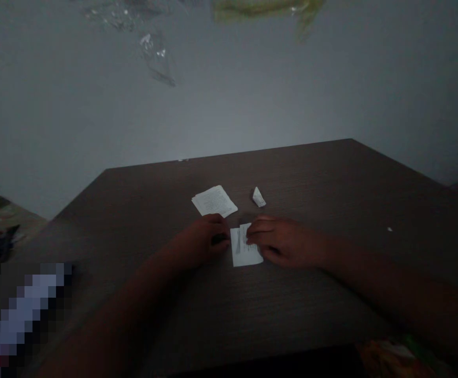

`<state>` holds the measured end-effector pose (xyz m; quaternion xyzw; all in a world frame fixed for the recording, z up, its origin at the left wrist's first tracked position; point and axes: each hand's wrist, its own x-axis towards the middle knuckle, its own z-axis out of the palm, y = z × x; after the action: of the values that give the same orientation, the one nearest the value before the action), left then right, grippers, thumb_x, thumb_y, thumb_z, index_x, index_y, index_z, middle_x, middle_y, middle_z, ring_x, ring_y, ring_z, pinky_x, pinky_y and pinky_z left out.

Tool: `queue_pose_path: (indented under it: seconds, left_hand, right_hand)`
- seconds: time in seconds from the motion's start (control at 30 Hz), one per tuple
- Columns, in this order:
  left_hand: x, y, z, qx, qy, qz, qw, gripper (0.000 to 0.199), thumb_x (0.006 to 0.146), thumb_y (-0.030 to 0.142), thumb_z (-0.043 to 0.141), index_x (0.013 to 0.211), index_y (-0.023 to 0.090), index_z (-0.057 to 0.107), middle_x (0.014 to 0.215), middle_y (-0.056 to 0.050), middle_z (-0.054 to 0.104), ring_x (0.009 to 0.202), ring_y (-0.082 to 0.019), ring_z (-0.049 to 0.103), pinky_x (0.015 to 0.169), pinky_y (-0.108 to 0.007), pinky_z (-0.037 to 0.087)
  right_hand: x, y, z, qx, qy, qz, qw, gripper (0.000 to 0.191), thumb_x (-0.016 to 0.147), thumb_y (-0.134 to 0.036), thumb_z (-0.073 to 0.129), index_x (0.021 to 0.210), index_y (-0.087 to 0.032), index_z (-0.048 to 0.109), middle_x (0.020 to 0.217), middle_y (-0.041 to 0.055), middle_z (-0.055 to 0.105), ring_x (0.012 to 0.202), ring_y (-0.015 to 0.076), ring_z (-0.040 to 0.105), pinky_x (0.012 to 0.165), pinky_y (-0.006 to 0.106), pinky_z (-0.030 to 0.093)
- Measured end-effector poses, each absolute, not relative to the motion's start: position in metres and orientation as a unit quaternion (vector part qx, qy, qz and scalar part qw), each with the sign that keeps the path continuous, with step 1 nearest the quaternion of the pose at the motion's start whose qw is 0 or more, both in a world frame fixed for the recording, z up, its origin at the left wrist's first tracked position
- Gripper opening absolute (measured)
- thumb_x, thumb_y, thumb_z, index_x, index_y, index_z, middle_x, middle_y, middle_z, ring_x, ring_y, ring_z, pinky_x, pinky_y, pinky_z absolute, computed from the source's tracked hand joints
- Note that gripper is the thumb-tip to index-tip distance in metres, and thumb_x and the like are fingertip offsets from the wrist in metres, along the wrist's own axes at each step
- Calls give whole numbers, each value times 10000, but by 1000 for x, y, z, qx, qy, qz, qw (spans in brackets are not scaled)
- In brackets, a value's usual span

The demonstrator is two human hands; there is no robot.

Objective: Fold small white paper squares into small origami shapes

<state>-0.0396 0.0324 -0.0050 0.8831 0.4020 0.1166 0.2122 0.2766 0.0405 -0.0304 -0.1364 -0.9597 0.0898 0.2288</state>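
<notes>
A small printed sheet (246, 254) with a folded flap lies on the dark wooden table (311, 178). My right hand (284, 241) rests its fingertips on the sheet's right part, pressing a flap. My left hand (207, 236) is at the sheet's left edge, fingers curled with a gap between thumb and fingers; nothing shows in it. Behind my left hand sits a stack of printed paper squares (215, 202). A small folded paper piece (258, 197) stands behind the sheet, to the right of the stack.
A pale wall (252, 94) rises behind the table, with clear plastic (156, 55) and something yellow (264, 10) on it. A blurred-out rectangular object (24, 315) lies at the lower left. A tiny white scrap (390, 229) is at the right.
</notes>
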Motion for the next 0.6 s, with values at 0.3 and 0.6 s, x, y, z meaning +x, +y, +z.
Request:
queue_pose_path:
  seconds: [0.3,0.6]
  left_hand:
    - [-39,32,-10,886,404,100,205,145,1132,142,810,1167,210,933,1350,-109,841,1216,-288,826,1148,-427,669]
    - [-37,30,-7,886,415,86,190,179,1142,142,796,1164,217,958,1312,-101,852,1200,-284,824,1114,-402,662]
  right_hand:
    - [273,39,-35,-114,-954,126,249,271,1139,-90,681,1305,-167,881,1314,180,909,1244,308,830,1096,497,740]
    - [269,34,-36,-111,-953,138,246,265,1195,-150,667,1342,-175,886,1344,168,913,1306,290,838,1167,473,729]
